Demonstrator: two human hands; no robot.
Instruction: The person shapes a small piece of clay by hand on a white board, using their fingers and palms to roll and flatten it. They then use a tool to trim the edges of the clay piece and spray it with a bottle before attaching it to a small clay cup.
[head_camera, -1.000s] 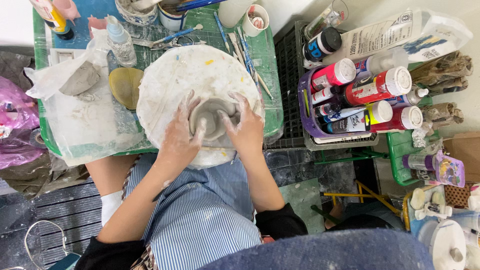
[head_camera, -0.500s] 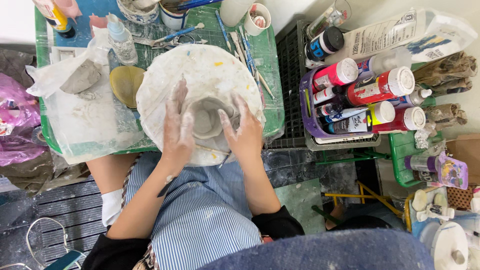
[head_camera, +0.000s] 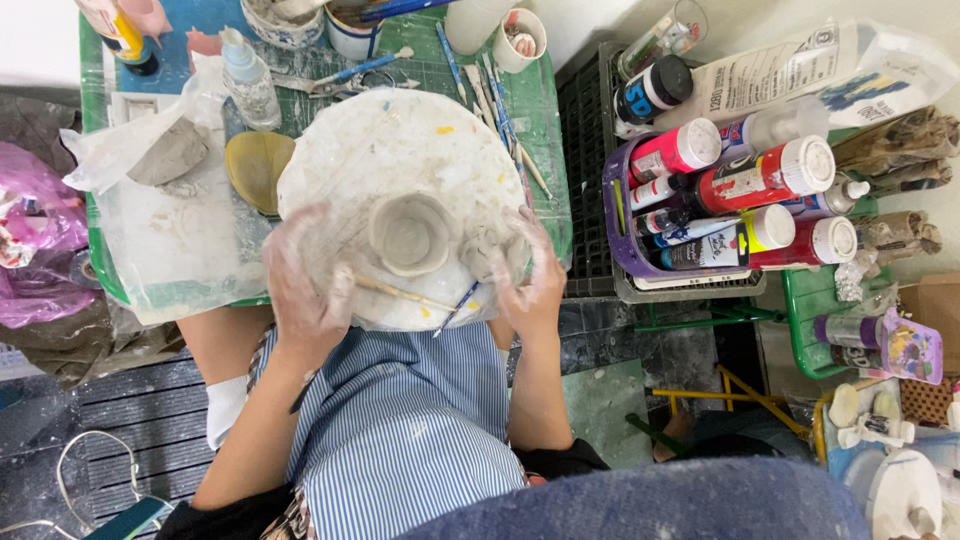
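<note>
Head view: both hands are coming off the small grey clay bowl (head_camera: 410, 233), which half a second ago they were cupping from either side. Now it is standing alone at the middle of the round white board (head_camera: 400, 150), so the pressing of its walls looks paused and the hands appear to be turning to something else.

The left hand (head_camera: 305, 280) is resting at the board's near left edge, fingers spread and loosely open, slick with pale slip. It is lying over the end of a thin wooden tool (head_camera: 405, 294) that runs along the board's near edge; I cannot tell whether its grip is actually closing on it. The right hand (head_camera: 525, 275) is sitting at the near right edge, fingers curled narrowly around or against a small lump of grey clay (head_camera: 485, 250) just beside the bowl; whether it is pinching the lump or only touching it is blurred.

Further out, the board is lying on a green surface (head_camera: 545, 150). A yellow sponge (head_camera: 255, 165) is lying at the board's left, a plastic sheet with a slab of clay (head_camera: 170, 155) beyond it, and a clear squeeze bottle (head_camera: 245, 85) toward the far left corner. Brushes and cups are crowding the far edge. Off the right edge, a purple basket (head_camera: 625, 250) is holding red and white paint bottles (head_camera: 765, 175).
</note>
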